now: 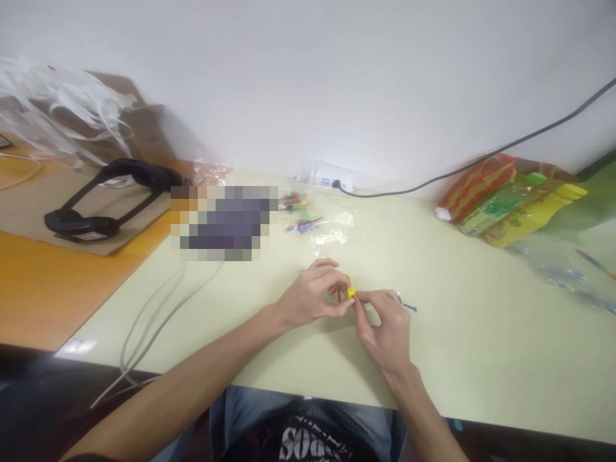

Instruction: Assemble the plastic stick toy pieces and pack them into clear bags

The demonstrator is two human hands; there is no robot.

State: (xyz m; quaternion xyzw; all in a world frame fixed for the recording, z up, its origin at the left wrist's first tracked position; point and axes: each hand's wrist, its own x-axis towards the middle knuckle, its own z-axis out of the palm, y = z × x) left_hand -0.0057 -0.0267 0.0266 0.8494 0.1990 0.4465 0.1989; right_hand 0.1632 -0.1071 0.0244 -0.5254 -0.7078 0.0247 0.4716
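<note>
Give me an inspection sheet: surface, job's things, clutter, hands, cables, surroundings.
Surface: pale table; orange table adjoins at left.
Job's things: yellow piece between the fingertips; blue piece partly hidden by the right hand.
Clutter: coloured pieces, clear plastic, bright packaging, black frame-like object; pixelated item unidentifiable.
Hands: left hand and right hand both pinching at the yellow piece.
Cables: dark cable on the wall side; grey cables over the front edge, left.
Surroundings: pale wall; white strips, far left.

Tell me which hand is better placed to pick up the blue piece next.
Probably the right hand: the blue piece lies just beside it, whereas the left hand is farther off, on the other side of the yellow piece.
</note>
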